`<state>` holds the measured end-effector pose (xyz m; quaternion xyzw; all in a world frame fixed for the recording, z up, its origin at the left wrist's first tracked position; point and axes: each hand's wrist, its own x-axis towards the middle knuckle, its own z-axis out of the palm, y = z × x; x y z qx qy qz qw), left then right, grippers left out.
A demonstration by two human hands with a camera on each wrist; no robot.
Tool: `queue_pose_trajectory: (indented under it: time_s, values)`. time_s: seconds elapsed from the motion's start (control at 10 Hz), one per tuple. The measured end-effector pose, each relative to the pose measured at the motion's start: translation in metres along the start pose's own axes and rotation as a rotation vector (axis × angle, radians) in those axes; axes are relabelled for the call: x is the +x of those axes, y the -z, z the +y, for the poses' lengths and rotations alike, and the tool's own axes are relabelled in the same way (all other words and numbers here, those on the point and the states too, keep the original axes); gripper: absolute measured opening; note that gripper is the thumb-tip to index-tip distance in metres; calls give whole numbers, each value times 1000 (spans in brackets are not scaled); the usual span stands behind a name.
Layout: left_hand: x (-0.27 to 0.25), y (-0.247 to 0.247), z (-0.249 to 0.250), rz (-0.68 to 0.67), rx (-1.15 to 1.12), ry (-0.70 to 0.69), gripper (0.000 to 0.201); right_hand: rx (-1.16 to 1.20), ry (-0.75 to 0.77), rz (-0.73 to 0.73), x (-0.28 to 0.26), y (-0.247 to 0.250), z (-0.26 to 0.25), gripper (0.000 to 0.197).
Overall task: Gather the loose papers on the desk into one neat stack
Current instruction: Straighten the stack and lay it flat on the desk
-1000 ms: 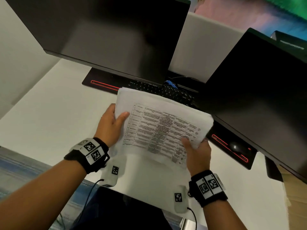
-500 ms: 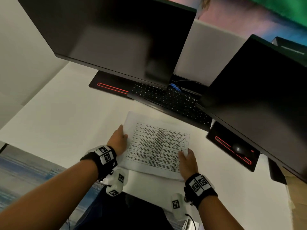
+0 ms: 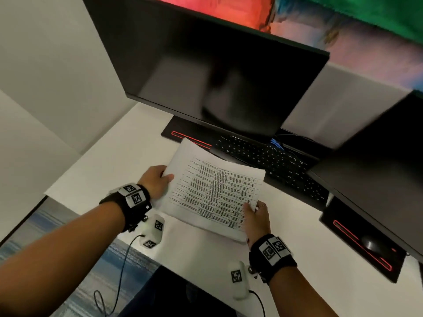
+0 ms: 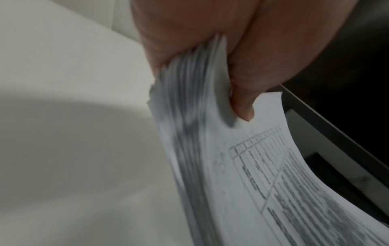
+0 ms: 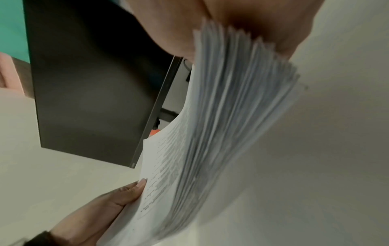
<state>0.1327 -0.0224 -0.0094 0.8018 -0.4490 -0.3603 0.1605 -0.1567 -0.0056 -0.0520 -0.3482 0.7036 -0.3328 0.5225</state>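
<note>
A thick stack of white papers (image 3: 212,191), its top sheet printed with a table, is held above the white desk (image 3: 109,170) between both hands. My left hand (image 3: 158,179) grips the stack's left edge, thumb on top. My right hand (image 3: 256,216) pinches the near right corner, thumb on the top sheet. In the left wrist view the stack (image 4: 221,149) shows its fanned edges under my thumb (image 4: 242,99). The right wrist view has the same stack (image 5: 221,116) sagging away from my right hand, with my left hand (image 5: 109,204) at its far edge.
A black keyboard (image 3: 270,161) lies just behind the papers. Two dark monitors (image 3: 217,72) hang over the desk's back, the second (image 3: 384,161) at the right. A black mouse (image 3: 370,244) sits on a red-lined mat (image 3: 343,236). The desk's near edge is close under my wrists.
Half a second ago the stack was low near the desk; now both hands hold it higher and turned, with its far left corner toward the keyboard. The view has swung left.
</note>
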Motion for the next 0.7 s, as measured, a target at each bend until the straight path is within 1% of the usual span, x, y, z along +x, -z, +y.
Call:
queue_pose_trajectory:
  time_s: [0.1, 0.2, 0.3, 0.5, 0.6, 0.7]
  values:
    - [32, 40, -21, 49, 50, 42, 25, -67, -54, -83, 14, -53, -18, 26]
    - [55, 57, -46, 109, 97, 126, 32, -323, -49, -173, 24, -87, -23, 23]
    - [73, 63, -70, 107, 120, 175, 37, -445, -62, -163, 29, -105, -31, 15]
    - [86, 65, -85, 154, 28, 169, 34, -480, -106, -118, 35, -116, -42, 8]
    - [82, 60, -88, 189, 15, 160, 34, -581, -90, -130, 33, -117, -44, 12]
    - [83, 58, -88, 230, 48, 177, 38, -715, -38, -145, 26, -118, -60, 13]
